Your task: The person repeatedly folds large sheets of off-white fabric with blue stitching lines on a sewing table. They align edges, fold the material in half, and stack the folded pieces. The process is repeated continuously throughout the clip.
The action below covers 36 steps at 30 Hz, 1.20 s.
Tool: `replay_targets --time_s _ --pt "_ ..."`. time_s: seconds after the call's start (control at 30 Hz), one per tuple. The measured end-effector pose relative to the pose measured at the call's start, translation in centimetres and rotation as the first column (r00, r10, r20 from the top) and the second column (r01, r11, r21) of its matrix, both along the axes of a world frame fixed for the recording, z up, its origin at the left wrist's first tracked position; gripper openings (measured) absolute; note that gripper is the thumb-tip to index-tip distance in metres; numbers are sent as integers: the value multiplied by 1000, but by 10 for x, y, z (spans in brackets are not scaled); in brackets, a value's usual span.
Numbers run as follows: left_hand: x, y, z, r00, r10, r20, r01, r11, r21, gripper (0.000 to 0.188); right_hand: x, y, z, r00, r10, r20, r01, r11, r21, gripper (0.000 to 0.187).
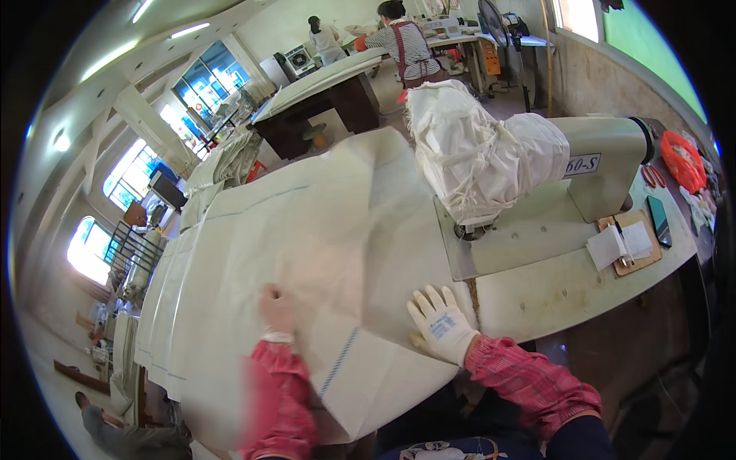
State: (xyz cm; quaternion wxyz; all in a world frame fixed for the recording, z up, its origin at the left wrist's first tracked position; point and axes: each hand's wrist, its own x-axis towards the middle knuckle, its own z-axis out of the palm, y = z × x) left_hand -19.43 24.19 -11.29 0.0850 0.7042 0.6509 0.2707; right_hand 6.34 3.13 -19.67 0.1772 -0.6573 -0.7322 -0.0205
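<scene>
A large sheet of white woven fabric (253, 253) with blue stitched lines covers the table before me. Its near corner is folded over into a pointed flap (383, 376). My right hand (442, 320), in a white glove, presses flat on the sheet's right edge with fingers spread. Over the middle of the fabric, my left hand (277, 310) is smeared by motion, so its fingers cannot be made out. Red plaid sleeves cover both forearms. Just beyond my right hand stands a sewing machine (613, 153), its head wrapped in white cloth (483, 153).
On the machine table (552, 303) lie a clipboard with papers (629, 244), a phone (658, 221), red-handled scissors (653, 176) and a red plastic bag (682, 159). Other people work at far tables (322, 84); another person (130, 429) sits at lower left. Fabric stacks (222, 165) stand left.
</scene>
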Motion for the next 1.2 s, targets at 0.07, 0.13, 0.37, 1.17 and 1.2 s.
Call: replay_targets --time_s 0.07,0.13,0.37,1.17,1.2 --pt "-19 1 39 785 174 -594 360 653 667 42 9 -7 0 999 32 5 -32 999 -23 70" --pt "-2 -9 53 571 -170 -803 701 611 368 60 12 -9 3 997 64 33 -61 996 -71 70" --pt "234 7 -38 -128 -630 -766 865 307 -396 23 -32 8 16 991 133 23 -128 977 -168 71" --pt "321 99 -118 685 -724 -81 695 682 -229 56 -17 9 30 299 -207 -932 463 885 -48 30" --pt "323 101 -121 682 -728 -64 695 673 -253 56 2 13 31 31 -353 -935 506 812 -290 34"
